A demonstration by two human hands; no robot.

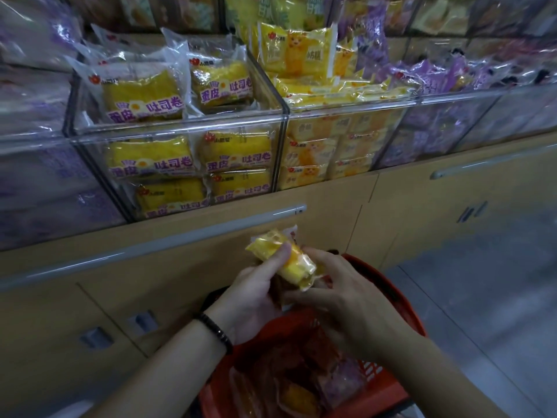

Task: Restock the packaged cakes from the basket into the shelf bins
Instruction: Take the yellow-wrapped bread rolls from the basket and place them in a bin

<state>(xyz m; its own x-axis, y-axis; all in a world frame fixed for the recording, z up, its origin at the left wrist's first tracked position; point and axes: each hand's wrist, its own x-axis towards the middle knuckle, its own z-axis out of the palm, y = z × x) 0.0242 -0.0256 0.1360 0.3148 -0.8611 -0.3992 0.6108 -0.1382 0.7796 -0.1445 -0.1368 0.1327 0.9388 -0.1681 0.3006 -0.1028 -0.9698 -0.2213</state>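
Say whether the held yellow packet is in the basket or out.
Out: left hand and right hand hold the yellow packet above the rim of the red basket.

We have one view, worn on the head and aimed forward and down. We look steeply onto the left hand (pixel 256 297) and the right hand (pixel 349 297), which both grip a cake packet (pixel 291 262) low in the middle, very near the lens. The red basket (pixel 404 300) sits right beneath us at the bottom edge. The clear shelf bins (pixel 180 131) cross the upper half, close by and seen from slightly above. The wide lens bows the cabinet (pixel 150 267) below them, and the floor (pixel 497 282) falls away on the right.
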